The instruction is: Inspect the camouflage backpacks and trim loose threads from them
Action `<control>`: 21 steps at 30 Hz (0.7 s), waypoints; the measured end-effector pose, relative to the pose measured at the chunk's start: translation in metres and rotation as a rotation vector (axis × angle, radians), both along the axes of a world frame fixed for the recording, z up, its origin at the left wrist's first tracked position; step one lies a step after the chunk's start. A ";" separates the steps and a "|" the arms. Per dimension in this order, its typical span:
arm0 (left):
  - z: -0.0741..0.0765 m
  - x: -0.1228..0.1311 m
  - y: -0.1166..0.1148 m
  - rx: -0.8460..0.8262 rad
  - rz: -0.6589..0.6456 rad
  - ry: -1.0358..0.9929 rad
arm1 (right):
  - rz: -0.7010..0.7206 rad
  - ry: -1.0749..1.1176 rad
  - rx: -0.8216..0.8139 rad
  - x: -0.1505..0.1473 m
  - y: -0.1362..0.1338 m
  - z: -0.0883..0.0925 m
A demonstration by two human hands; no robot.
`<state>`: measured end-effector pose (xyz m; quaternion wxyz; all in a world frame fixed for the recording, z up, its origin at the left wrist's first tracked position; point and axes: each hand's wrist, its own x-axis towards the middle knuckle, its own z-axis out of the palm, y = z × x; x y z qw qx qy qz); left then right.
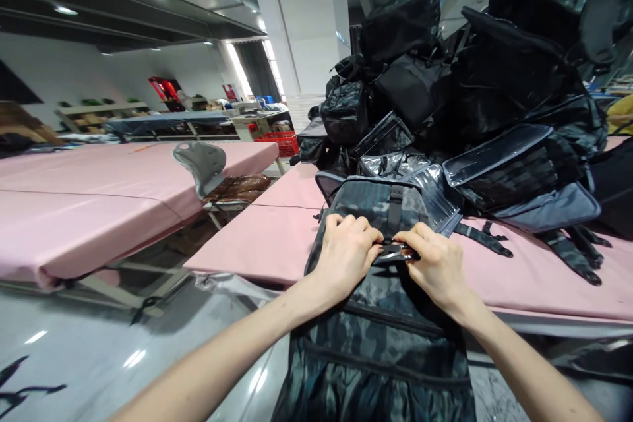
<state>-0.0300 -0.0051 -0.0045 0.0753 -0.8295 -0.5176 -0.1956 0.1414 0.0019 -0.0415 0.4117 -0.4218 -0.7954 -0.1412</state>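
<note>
A dark camouflage backpack (pixel 383 336) lies in front of me, its upper part on the pink-covered table and its lower part hanging toward me. A black strap (pixel 395 208) with a buckle runs down its upper panel. My left hand (pixel 349 247) is closed, its fingertips pinching black fabric at the middle of the backpack. Close beside it, my right hand (pixel 435 264) is closed around a small dark, shiny piece (pixel 395 253), partly hidden by the fingers; its exact kind cannot be made out. The two hands' fingertips almost meet there.
A high pile of black and camouflage bags (pixel 420 79) stands behind the backpack. Loose straps (pixel 484 239) lie on the pink table (pixel 257 244) at right. To the left are a grey chair (pixel 200 161), another pink table (pixel 99 211) and a red crate (pixel 279 144).
</note>
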 end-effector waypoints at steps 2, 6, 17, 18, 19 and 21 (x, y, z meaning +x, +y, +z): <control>0.002 0.001 0.004 -0.037 -0.022 0.000 | 0.071 0.020 0.018 0.002 0.000 -0.003; 0.006 0.000 0.009 -0.034 -0.043 -0.011 | 0.102 -0.076 0.116 0.010 -0.004 -0.013; 0.004 -0.005 0.010 -0.059 -0.091 -0.265 | -0.130 -0.053 0.070 0.017 -0.011 0.004; 0.004 -0.005 0.010 -0.061 -0.100 -0.276 | -0.131 -0.082 0.090 0.014 -0.011 0.005; 0.004 -0.004 0.010 -0.063 -0.108 -0.285 | -0.136 -0.112 0.110 0.011 -0.012 0.006; 0.004 -0.002 0.010 -0.070 -0.124 -0.295 | -0.156 -0.164 0.150 0.006 -0.013 0.008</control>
